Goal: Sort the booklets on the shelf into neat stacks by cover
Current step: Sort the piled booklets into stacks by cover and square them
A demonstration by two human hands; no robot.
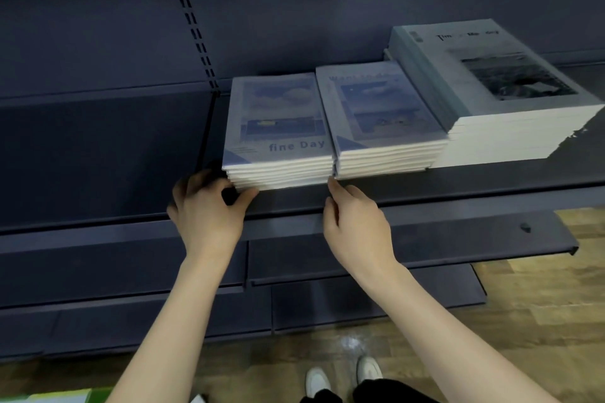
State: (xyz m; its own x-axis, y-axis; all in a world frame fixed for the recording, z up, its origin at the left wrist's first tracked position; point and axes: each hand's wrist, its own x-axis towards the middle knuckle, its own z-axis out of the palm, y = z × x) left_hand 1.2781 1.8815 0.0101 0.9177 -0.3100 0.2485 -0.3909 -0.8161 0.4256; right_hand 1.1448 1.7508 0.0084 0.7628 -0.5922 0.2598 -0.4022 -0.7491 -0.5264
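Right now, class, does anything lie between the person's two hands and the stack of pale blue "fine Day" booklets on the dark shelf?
Nothing visible does. The left hand already touches the front left corner of the stack of pale blue "fine Day" booklets, and the right hand reaches its front right corner, fingertip at the edge. Only bare dark shelf lies below them.

Both bare forearms reach forward and up. The left hand (209, 206) curls, thumb spread toward the right. The right hand (357, 219) points its fingers forward, loosely extended.

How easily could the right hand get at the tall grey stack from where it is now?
Probably easily: the right hand sits at the shelf's front edge, and the tall grey stack stands further right with nothing before it.
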